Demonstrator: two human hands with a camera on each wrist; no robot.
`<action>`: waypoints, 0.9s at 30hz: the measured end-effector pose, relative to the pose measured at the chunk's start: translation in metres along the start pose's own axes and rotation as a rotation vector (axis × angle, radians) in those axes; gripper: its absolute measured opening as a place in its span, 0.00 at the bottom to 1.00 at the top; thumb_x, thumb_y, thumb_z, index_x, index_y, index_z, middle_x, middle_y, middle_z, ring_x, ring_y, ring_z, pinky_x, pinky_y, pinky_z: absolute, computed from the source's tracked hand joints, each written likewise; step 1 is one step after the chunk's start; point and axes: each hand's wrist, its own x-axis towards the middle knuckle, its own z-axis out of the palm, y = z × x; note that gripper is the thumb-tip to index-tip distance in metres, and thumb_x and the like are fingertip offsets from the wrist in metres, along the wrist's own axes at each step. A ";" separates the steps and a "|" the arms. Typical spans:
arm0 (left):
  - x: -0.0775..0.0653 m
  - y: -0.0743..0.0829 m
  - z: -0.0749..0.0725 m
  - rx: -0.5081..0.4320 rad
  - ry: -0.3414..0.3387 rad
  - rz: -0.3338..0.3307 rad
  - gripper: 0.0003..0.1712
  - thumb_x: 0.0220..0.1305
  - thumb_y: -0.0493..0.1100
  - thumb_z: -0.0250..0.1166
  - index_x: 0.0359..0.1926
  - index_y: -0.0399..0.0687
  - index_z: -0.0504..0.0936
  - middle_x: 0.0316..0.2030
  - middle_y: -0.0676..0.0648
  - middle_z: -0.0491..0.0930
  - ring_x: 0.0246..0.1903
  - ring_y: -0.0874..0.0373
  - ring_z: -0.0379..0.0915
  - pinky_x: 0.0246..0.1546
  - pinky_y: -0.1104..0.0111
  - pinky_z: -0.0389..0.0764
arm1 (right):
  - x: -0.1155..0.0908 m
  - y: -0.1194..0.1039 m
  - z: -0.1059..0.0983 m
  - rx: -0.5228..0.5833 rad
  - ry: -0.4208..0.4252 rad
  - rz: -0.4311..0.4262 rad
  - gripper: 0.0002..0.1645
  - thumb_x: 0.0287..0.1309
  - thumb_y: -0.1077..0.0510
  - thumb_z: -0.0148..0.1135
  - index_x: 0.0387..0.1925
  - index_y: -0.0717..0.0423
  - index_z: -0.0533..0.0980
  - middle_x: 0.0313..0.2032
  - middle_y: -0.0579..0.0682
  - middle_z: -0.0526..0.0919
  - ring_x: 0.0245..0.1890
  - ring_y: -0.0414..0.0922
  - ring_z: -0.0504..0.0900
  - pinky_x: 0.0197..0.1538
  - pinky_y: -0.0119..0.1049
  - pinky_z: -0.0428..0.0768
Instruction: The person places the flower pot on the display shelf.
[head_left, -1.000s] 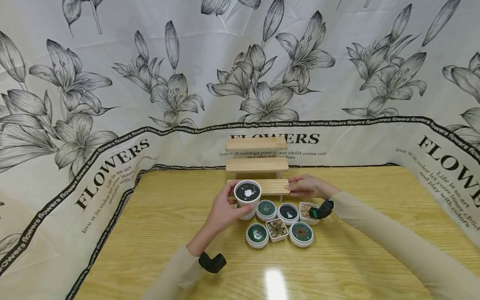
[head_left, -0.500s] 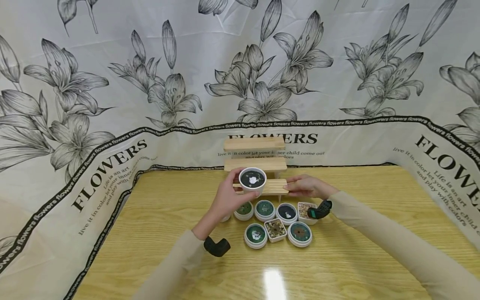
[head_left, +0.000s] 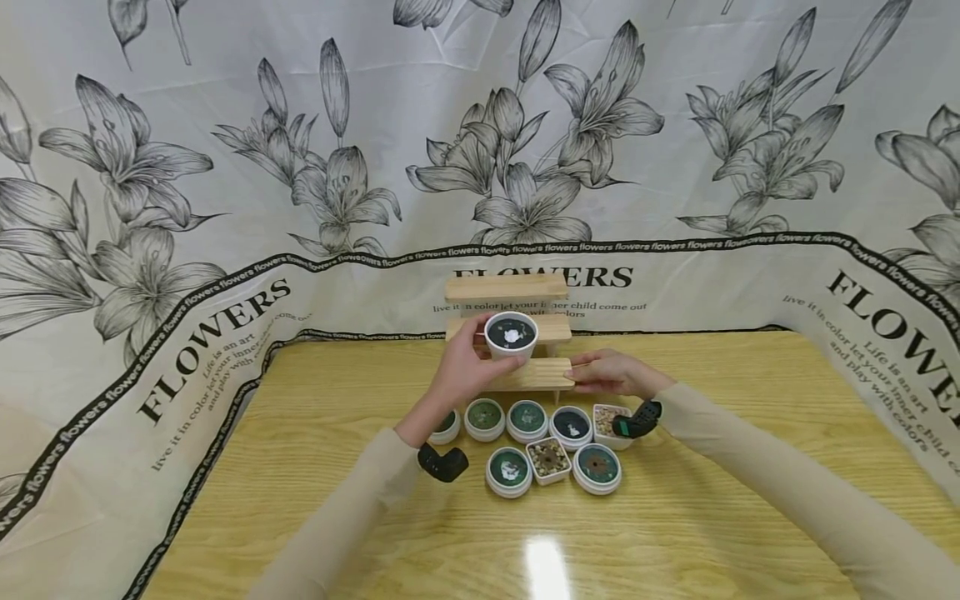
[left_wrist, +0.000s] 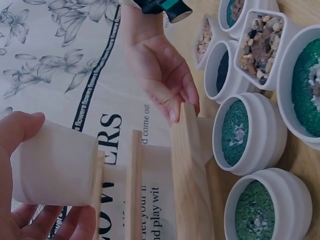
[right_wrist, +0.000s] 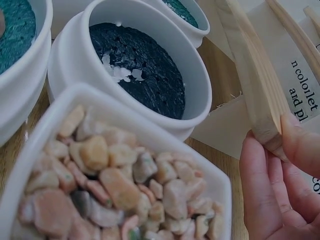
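Observation:
My left hand (head_left: 461, 367) grips a small white flowerpot (head_left: 512, 335) by its side, thumb in front and fingers behind. The pot is upright, with a dark fill and a white patch on top. In the head view it overlaps the middle board of a three-tier wooden plant stand (head_left: 534, 375). At the stand's right end, my right hand (head_left: 617, 373) pinches the lowest board between thumb and fingers, seen close in the right wrist view. The left wrist view shows the pot's white wall (left_wrist: 57, 160) beside the boards' edges.
In front of the stand, several white pots stand in two rows. Among them are a square pot of pebbles (head_left: 549, 458), a round pot with green fill (head_left: 484, 417) and a square pot of pinkish stones (right_wrist: 125, 190). A flower-print cloth (head_left: 360, 292) hangs behind.
My left hand has raised the pot and carried it away from me and slightly right, from over the front pots to before the middle board. My right hand keeps its hold on the lowest board.

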 end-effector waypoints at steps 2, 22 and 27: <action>0.005 0.000 0.001 0.017 0.005 -0.006 0.42 0.49 0.41 0.75 0.64 0.40 0.67 0.51 0.38 0.76 0.45 0.46 0.76 0.46 0.57 0.82 | -0.001 0.000 0.000 -0.004 0.003 -0.003 0.36 0.68 0.64 0.50 0.70 0.74 0.49 0.44 0.50 0.78 0.38 0.34 0.82 0.55 0.32 0.80; 0.053 0.004 0.011 0.101 -0.019 -0.014 0.44 0.49 0.45 0.75 0.65 0.39 0.65 0.51 0.41 0.76 0.45 0.51 0.75 0.45 0.68 0.81 | -0.002 -0.004 0.006 -0.029 0.056 0.033 0.39 0.67 0.64 0.53 0.70 0.75 0.47 0.54 0.59 0.73 0.36 0.36 0.82 0.51 0.31 0.82; 0.063 0.007 0.014 0.109 -0.019 -0.008 0.44 0.49 0.46 0.75 0.65 0.41 0.65 0.51 0.42 0.76 0.44 0.53 0.74 0.41 0.72 0.78 | -0.004 -0.005 0.005 -0.020 0.046 0.027 0.38 0.67 0.64 0.52 0.70 0.75 0.47 0.51 0.56 0.74 0.36 0.36 0.82 0.51 0.30 0.82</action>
